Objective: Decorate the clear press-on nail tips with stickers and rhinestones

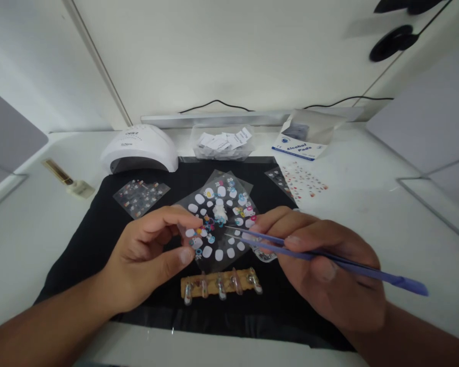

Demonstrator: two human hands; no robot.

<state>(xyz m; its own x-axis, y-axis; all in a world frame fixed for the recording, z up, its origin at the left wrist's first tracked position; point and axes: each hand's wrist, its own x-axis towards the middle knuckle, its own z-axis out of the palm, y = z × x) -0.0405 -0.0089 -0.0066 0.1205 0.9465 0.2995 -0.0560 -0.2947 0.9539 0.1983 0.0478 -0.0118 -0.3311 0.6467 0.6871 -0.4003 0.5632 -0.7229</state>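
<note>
Between thumb and fingers my left hand (156, 250) pinches the left edge of a clear nail sticker sheet (221, 224), printed with a ring of white ovals and small coloured figures. My right hand (321, 265) grips a pair of blue-purple tweezers (340, 262). The tweezers' thin tips are slightly apart, over the middle of the sheet; whether they touch it I cannot tell. Below the sheet lies a tan strip (210, 283) with several decorated false nails (222, 288) standing across it.
A white nail lamp (139, 148) stands back left, beside a clear box of white packets (224, 142) and an open alcohol pads box (306, 137). More sticker sheets (141, 198) lie on the black cloth (99, 244). A polish bottle (78, 188) lies at left.
</note>
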